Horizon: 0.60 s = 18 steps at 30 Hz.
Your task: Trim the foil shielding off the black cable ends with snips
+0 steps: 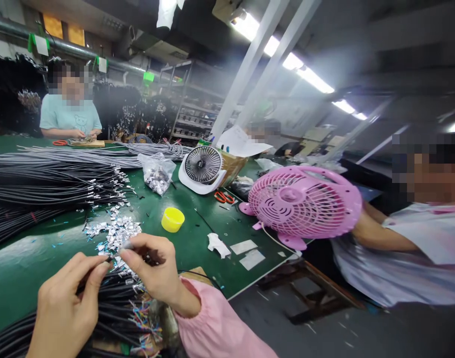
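Observation:
My left hand (68, 298) pinches the end of a black cable (109, 259) between thumb and fingers. Close beside it, my right hand (154, 268) is closed in a pinch at the tip of that cable, with something grey (128, 245) at its fingertips; what it grips is too small to make out. Beyond the fingers lies a heap of small white and clear pieces (117, 231) on the green table (197, 219). Below my hands, a bundle of black cables (111, 303) ends in bared coloured wires (145, 320).
Black cables (37, 184) and grey cables (63, 156) lie at left. A yellow tub (172, 219), plastic bag (157, 174), white fan (203, 166), orange-handled scissors (224, 197) and pink fan (302, 204) stand or lie beyond. One person (69, 112) sits across, another (399, 248) at right.

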Each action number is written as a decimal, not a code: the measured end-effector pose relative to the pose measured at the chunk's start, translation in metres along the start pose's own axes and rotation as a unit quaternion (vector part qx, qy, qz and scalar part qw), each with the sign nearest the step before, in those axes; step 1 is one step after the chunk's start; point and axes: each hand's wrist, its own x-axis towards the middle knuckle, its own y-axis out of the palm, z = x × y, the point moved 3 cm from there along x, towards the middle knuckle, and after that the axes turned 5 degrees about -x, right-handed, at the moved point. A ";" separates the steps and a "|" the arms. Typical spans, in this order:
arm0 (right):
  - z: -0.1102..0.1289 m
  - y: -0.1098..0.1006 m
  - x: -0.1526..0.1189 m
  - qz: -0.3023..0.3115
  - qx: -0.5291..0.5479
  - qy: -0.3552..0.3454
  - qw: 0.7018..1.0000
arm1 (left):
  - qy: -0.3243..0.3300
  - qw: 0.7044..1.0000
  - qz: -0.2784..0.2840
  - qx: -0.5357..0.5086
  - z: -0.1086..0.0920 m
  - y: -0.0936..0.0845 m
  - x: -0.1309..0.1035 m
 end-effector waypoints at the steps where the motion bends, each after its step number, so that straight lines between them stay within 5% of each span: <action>1: 0.001 0.000 0.000 0.001 0.002 0.005 1.000 | -0.012 1.000 0.015 -0.007 0.000 0.000 0.002; 8: -0.001 0.004 0.005 0.063 0.057 0.149 0.985 | -0.116 0.975 0.134 -0.135 0.009 0.004 0.000; 15: -0.001 0.002 0.004 0.021 0.020 0.136 0.990 | -0.050 0.997 -0.020 -0.057 -0.005 -0.005 0.007; 18: -0.001 0.002 0.003 0.016 0.015 0.126 0.992 | 0.015 0.999 -0.035 -0.011 -0.017 -0.009 0.012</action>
